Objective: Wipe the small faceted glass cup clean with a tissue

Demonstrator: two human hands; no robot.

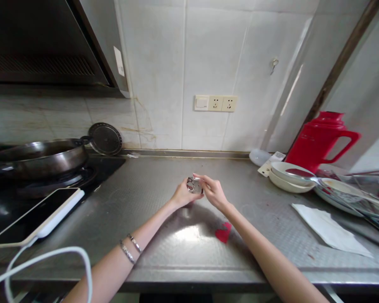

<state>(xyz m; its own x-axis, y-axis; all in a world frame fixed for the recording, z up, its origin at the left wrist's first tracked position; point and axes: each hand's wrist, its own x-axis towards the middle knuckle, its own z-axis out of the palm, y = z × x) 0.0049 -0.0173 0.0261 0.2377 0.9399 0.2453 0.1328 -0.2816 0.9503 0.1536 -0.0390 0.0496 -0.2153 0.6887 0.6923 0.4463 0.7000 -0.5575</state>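
Over the middle of the steel counter (151,185), my two hands come together at a small, shiny, silvery and see-through object (195,186); its kind is too small to tell. My left hand (180,195) wraps round it from the left, thumb below it. From the right, my right hand (215,192) has its fingers pinched at the object's upper edge, where a bit of white shows between them. What that white bit is, I cannot make out. Nearer the front edge, below my right wrist, a red heart-shaped piece (223,232) lies flat on the counter.
Left are a pan (47,158) on the stove and a phone (34,216) on a white block with a cable (60,251). Right stand stacked bowls (289,185), plates (337,202), a red thermos (318,141) and a white napkin (328,227). A range hood (44,54) overhangs the stove.
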